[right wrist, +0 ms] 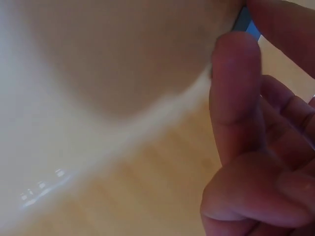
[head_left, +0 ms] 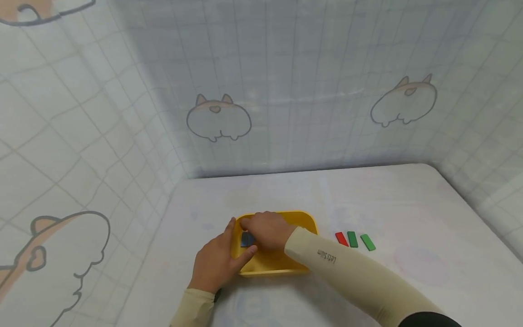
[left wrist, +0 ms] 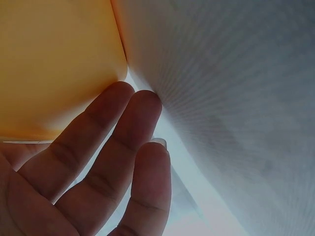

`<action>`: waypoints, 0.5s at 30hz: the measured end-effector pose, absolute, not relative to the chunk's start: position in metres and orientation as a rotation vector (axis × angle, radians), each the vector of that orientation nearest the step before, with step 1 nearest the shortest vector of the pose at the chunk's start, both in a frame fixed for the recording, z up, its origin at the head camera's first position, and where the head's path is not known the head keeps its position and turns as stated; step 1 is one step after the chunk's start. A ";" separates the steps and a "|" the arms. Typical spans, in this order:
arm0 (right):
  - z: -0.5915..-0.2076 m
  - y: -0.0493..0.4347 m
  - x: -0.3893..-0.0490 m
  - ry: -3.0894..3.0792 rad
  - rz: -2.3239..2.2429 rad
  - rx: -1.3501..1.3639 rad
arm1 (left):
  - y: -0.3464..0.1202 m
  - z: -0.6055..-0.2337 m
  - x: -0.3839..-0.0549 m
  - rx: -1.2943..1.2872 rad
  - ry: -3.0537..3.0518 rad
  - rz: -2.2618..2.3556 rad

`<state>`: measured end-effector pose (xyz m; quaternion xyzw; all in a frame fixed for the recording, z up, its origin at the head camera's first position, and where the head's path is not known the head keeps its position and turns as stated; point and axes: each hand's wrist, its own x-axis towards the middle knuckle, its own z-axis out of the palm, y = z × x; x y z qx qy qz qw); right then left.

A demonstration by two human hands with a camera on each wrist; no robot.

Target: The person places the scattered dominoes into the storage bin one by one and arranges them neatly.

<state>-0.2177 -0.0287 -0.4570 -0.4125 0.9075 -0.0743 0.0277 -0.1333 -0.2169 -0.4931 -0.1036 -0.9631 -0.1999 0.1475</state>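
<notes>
Blue piece [head_left: 247, 239]: flat, smooth, straight-edged, lying inside the yellow tray toward its left end. A seam down its face in the head view; one piece or two side by side, cannot tell.

Right hand [head_left: 271, 230]: over the tray, back of hand up, just beside the blue. Right wrist view shows what the head view hides: thumb and a fingertip pinching at a dark-edged blue sliver, remaining fingers curled behind.

Tray [head_left: 275, 272]: one, smooth and glossy, plastic by the look, rounded corners, raised rim. Right wrist view adds a row of small bright glints along its inside surface.

Left hand [head_left: 216, 263]: at the tray's left end, thumb and index spread wide, thumb reaching over the rim close to the blue, index along the left edge. Left wrist view adds three nearly straight fingers on the outside, below the rim, two tips close by the tray's lower corner.

Right of the tray, on the table, three thin oblong pieces, spaced apart: one red [head_left: 342, 239], one dark green [head_left: 352, 239], one light green [head_left: 367, 242]. Head view only.

Sleeves [head_left: 347, 277]: two, beige, close-fitting; dark lettering on the right one.

Table [head_left: 245, 195]: white cover, faint pale prints. Around it, hanging sheets [head_left: 306, 91], grid-lined, lightly creased; four cartoon animals, two whole at the back, two cut off at left.
</notes>
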 end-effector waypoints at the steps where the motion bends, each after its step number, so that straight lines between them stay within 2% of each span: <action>1: -0.456 -0.028 -0.218 2.806 -0.226 -1.273 | -0.217 -0.493 -0.134 -0.301 -2.770 -0.573; 15: -0.458 -0.021 -0.222 2.792 -0.288 -1.259 | -0.218 -0.494 -0.135 -0.304 -2.777 -0.598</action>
